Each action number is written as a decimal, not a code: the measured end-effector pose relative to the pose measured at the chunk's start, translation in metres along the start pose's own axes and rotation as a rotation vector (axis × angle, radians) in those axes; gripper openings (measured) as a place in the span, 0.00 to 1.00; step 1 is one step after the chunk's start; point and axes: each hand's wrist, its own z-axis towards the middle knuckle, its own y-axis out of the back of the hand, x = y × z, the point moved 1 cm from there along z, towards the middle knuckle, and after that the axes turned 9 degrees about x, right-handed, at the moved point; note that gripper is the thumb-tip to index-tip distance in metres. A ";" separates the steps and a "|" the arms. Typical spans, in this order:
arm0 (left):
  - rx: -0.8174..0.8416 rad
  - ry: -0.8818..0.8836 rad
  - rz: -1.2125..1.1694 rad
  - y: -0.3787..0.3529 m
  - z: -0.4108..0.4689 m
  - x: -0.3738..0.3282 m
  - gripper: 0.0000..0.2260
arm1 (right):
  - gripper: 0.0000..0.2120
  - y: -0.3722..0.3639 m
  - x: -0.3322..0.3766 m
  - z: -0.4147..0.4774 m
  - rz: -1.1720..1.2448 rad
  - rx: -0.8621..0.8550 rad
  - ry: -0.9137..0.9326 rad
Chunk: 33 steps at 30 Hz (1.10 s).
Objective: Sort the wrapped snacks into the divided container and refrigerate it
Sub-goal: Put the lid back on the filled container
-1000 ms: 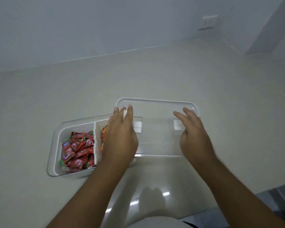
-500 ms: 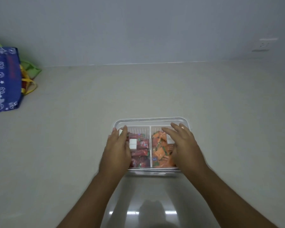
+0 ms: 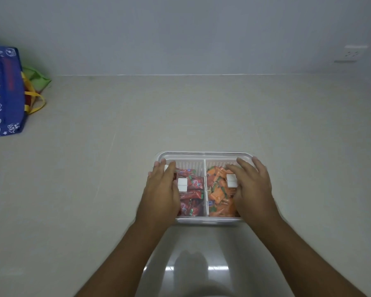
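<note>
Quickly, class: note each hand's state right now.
Left hand: open, fingers flat on the clear lid.
Right hand: open, flat on the same lid.

Dim, even, cool indoor light with soft shadows. Two bright glare patches lie on the glossy counter (image 3: 84, 189) near the lower edge, flanking a dark reflection. The wall socket (image 3: 349, 54) appears smeared; the left hand (image 3: 162, 194) is faintly blurred in outline. Wide-angle distortion stretches the edges.
</note>
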 end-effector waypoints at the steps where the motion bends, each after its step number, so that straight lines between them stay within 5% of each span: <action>1: -0.011 0.019 -0.029 0.002 -0.001 0.003 0.23 | 0.26 0.002 -0.004 -0.001 -0.010 -0.002 -0.016; 6: -0.061 0.178 -0.065 0.010 -0.005 0.016 0.24 | 0.23 0.013 -0.027 -0.007 -0.031 0.087 -0.122; 16: 0.122 0.068 0.328 0.003 0.041 -0.014 0.30 | 0.32 0.005 -0.007 0.026 -0.273 0.283 -0.024; 33: 0.079 -0.004 0.353 -0.011 0.042 0.011 0.39 | 0.35 -0.007 -0.019 0.024 -0.268 0.214 -0.015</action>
